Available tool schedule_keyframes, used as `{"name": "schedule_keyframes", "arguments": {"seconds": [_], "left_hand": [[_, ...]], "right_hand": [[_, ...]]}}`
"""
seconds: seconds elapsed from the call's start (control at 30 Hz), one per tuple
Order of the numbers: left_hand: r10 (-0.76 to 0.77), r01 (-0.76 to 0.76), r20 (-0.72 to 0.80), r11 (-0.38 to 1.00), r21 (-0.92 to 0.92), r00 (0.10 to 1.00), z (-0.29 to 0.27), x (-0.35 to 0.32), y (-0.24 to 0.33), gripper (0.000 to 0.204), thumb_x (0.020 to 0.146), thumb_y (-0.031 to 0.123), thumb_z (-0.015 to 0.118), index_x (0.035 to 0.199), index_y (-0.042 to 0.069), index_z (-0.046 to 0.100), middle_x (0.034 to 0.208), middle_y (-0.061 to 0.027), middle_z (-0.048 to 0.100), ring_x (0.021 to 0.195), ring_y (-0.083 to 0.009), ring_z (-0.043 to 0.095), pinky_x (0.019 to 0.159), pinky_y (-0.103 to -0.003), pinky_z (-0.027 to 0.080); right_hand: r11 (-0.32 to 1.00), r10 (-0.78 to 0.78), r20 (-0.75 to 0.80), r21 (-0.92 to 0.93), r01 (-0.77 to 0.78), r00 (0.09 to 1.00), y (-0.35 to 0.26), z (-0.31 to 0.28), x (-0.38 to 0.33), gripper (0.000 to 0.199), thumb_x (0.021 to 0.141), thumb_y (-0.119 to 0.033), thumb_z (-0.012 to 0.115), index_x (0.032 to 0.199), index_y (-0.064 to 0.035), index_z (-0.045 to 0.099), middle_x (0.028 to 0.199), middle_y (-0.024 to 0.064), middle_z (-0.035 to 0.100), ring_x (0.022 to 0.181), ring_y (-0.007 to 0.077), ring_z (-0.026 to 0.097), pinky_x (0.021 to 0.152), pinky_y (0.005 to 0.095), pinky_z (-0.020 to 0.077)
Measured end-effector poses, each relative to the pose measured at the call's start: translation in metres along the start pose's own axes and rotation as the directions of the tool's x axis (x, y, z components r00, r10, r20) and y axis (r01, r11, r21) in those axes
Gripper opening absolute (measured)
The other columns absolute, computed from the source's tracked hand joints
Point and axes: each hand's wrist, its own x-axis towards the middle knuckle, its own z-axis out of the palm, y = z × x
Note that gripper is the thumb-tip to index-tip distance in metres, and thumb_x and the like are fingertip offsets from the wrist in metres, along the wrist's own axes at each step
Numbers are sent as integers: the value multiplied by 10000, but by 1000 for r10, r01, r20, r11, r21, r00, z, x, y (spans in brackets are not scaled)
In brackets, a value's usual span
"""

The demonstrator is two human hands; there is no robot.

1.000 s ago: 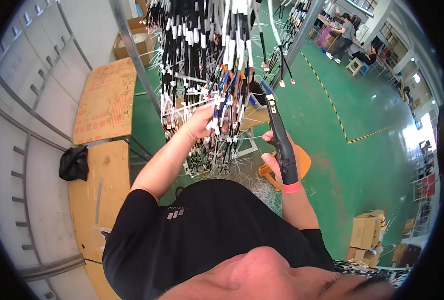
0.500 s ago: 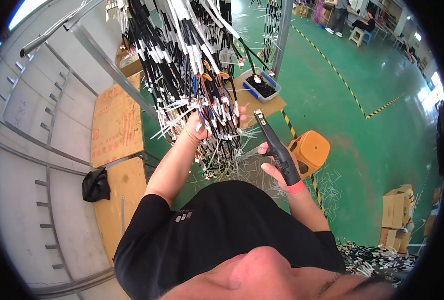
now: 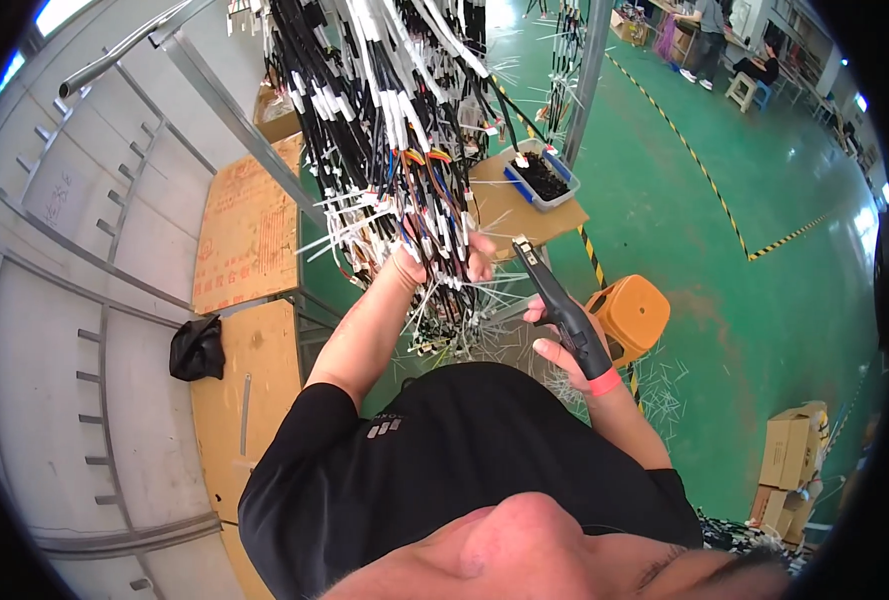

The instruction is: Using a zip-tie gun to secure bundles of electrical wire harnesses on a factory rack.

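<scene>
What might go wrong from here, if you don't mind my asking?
The black tool in the right hand has its nose close to the left hand, whose fingers reach around the hanging cables; it might catch a finger or wire.
Some cable ends dangle at the plastic bin of small black pieces, so they could snag it.
White scraps litter the floor and might slip underfoot.

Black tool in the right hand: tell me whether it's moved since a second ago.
Yes. Against the blue-sided tub, the black tool has shifted down the picture: its tip overlapped the tub's edge, now sits clear below it.
</scene>
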Motion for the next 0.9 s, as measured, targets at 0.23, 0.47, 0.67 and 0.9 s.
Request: {"name": "schedule_keyframes", "arguments": {"seconds": [0.23, 0.47, 0.67, 0.9], "left_hand": [[-109, 106, 50, 992, 67, 993, 30, 9, 12, 559, 902, 591, 705, 864, 36, 650, 1305, -371, 664, 1281, -492, 647, 1061, -540, 534], [197, -211, 500, 977, -31, 843, 25, 28, 13, 874, 857, 763, 722, 1137, -63, 680, 1343, -352, 644, 1112, -495, 723, 837, -563, 640], [371, -161, 430, 878, -450, 823, 79, 37, 4, 1067, 792, 581, 892, 1479, -78, 409, 1105, -360, 674, 711, -348, 727, 633, -394, 607], [250, -122, -341, 927, 355, 906, 110, 24, 11, 275, 981, 304, 746, 1006, 37, 683, 710, -27, 608, 540, -100, 526, 473, -273, 366]], "right_hand": [[971, 90, 42, 219, -97, 995, 10, -13, -7, 580, 893, -117, 814, 1420, -33, 589, 1279, 75, 656, 1228, 198, 640, 1108, 403, 475], [940, 11, 127, 337, -54, 992, -9, -10, -1, 569, 880, -124, 803, 1394, -42, 572, 1219, 79, 630, 1212, 238, 629, 1103, 466, 484], [921, -32, 139, 388, -25, 990, -12, -12, -6, 566, 864, -118, 793, 1366, 7, 563, 1207, 106, 625, 1204, 264, 620, 1123, 487, 470], [906, -114, 89, 418, 66, 990, -10, -23, -17, 562, 865, -97, 787, 1367, 23, 565, 1213, 122, 635, 1230, 279, 616, 1143, 493, 456]]}}
